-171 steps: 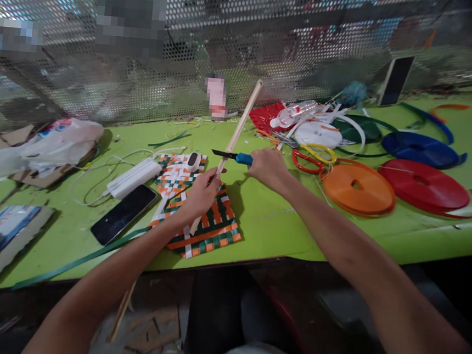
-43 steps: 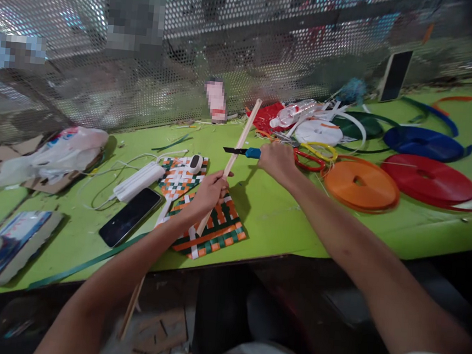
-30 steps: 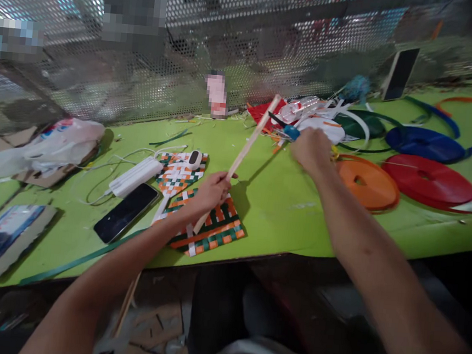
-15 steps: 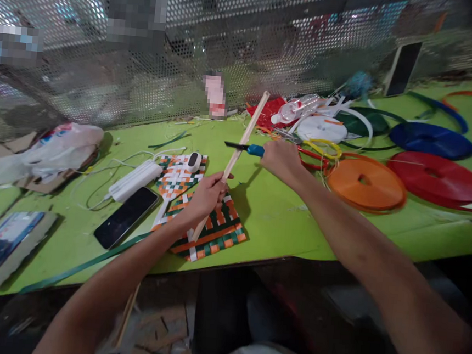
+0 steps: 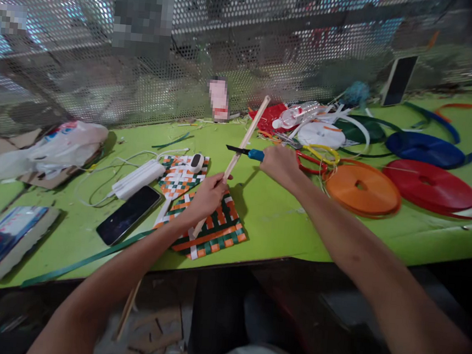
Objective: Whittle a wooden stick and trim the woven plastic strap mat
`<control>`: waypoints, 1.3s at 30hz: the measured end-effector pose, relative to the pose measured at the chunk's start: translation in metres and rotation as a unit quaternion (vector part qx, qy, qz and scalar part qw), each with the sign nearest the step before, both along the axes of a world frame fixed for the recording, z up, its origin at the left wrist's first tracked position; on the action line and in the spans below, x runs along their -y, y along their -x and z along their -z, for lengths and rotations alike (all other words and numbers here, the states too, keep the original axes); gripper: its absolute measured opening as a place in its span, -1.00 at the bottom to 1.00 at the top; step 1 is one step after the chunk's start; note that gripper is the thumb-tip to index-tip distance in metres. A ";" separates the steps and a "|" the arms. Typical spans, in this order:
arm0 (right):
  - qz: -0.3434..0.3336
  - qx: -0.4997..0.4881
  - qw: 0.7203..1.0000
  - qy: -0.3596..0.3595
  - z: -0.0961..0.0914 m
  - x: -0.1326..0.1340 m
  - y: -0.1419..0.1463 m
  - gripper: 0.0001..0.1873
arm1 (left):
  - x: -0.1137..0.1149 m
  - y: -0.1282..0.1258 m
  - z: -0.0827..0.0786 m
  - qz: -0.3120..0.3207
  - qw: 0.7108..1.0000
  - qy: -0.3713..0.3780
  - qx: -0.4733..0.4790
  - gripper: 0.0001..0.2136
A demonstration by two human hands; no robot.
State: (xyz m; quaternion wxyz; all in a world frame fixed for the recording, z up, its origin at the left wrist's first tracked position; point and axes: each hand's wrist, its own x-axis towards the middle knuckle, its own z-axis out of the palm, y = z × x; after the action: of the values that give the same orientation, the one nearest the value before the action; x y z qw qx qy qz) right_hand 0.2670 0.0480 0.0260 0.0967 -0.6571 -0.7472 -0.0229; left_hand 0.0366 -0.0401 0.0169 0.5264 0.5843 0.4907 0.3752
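My left hand (image 5: 206, 197) is closed round a long pale wooden stick (image 5: 245, 140) that slants up and away to the right over the green table (image 5: 274, 213). My right hand (image 5: 280, 164) grips a blue-handled knife (image 5: 246, 153), and its dark blade lies across the stick, pointing left. Below my left hand lies a woven mat (image 5: 210, 227) of orange, green and white strips. A second, smaller woven piece (image 5: 178, 173) lies just behind it.
A black phone (image 5: 128, 214), a white power bank (image 5: 136, 178) with cables and a plastic bag (image 5: 52, 147) sit to the left. Orange (image 5: 362, 189), red (image 5: 429, 185) and blue (image 5: 424, 148) strap coils lie to the right. Perforated metal mesh (image 5: 189, 46) backs the table.
My right hand swung the knife away to the right along the stick, then came back. The blade now rests across the stick again, and my left hand has kept its grip.
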 end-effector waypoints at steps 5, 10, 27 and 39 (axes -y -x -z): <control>0.025 -0.008 0.999 -0.018 0.004 -0.017 -0.010 -0.70 | -0.002 -0.008 -0.006 -0.018 0.999 0.024 0.014 -0.83; 0.035 -0.015 0.998 -0.044 0.003 -0.027 -0.013 -0.69 | -0.001 -0.014 -0.018 -0.032 0.996 0.064 0.048 -0.80; 0.010 0.021 1.000 -0.014 0.004 -0.010 -0.005 -0.72 | 0.005 -0.009 -0.011 -0.032 0.994 0.090 0.049 -0.84; 0.160 -0.042 0.983 -0.083 -0.013 -0.027 -0.069 -0.60 | 0.017 -0.011 0.000 0.016 0.999 0.020 0.034 -0.80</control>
State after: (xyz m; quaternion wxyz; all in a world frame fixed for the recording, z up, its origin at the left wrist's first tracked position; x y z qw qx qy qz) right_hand 0.3363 0.0749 0.0394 0.1770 -0.7581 -0.6234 -0.0727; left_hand 0.0480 -0.0568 0.0171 0.5605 0.5681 0.4703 0.3767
